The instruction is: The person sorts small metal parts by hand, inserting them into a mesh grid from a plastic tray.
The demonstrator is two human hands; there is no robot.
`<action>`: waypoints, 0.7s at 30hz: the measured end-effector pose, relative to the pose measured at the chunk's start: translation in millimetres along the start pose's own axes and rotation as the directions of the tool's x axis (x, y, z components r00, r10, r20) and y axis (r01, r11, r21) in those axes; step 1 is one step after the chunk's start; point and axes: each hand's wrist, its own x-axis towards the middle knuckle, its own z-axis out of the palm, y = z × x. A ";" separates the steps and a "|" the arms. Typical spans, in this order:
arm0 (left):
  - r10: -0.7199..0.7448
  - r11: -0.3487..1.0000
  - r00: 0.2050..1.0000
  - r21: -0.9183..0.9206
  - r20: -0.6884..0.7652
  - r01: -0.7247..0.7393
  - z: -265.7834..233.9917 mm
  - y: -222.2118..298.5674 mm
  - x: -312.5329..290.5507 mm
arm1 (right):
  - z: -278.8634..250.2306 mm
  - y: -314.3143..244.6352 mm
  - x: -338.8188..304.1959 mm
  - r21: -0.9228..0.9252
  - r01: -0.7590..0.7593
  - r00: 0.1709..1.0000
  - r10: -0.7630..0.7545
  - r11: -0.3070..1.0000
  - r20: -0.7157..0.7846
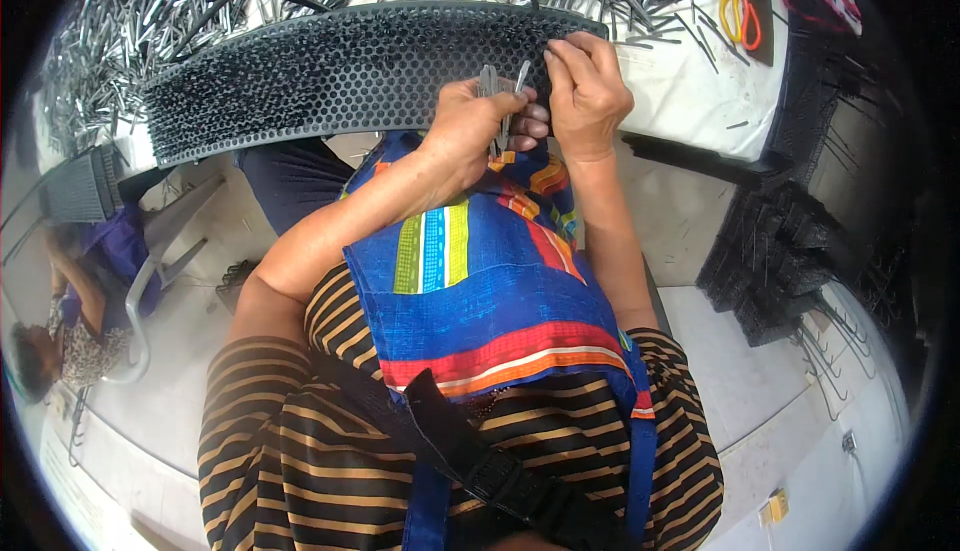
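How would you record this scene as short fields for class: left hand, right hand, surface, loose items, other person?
Left hand: holding several thin grey metal-looking strips
Right hand: fingertips at the right end of the long black perforated panel; any held piece unclear
Surface: white-covered table
Loose items: scattered dark and silvery strips; yellow and orange loops
Other person: seated at left, arm visible
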 end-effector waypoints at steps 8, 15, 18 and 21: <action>0.013 0.999 0.998 0.045 0.067 -0.016 7.4 0.9 -0.3 | -19.6 -7.2 -9.1 0.599 -0.678 0.725 0.523 0.426 0.448; -0.108 0.982 0.987 0.169 0.121 0.087 -7.0 -8.3 -10.6 | -11.4 11.2 -0.9 0.635 -0.447 0.819 0.574 0.630 0.007; -0.199 0.951 0.941 0.285 0.275 0.118 -35.3 -25.9 -16.7 | -11.1 2.7 3.2 0.210 -0.238 0.965 0.255 0.948 -0.060; -0.200 0.939 0.897 0.338 0.394 0.061 -42.9 -29.0 -24.6 | -5.9 5.3 -2.0 0.004 -0.049 0.998 0.050 0.999 -0.037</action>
